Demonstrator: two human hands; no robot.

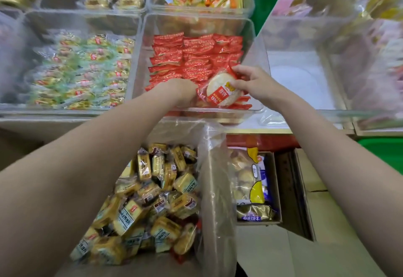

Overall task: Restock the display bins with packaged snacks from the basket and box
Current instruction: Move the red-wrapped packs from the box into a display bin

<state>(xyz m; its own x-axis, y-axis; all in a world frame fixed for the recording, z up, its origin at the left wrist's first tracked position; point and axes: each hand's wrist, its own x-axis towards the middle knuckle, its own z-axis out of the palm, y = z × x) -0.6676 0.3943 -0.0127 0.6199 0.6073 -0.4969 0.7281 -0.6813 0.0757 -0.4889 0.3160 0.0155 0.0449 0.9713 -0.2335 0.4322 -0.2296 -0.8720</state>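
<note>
The round cracker packet (pixel 220 90), pinched by the right hand (pixel 250 82) and touched by the curled left hand (pixel 182 90) at the front of the red-packet bin (pixel 139 58), could be slid over its front wall if released tilted.

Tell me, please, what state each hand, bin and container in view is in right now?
Right hand: pinching a red rice cracker pack.
Left hand: down among the packs, fingers hidden.
Red-pack bin: nearly full, neat rows.
Corner bin: mostly bare.
Plastic-lined box: open, holding yellow snacks.
</note>
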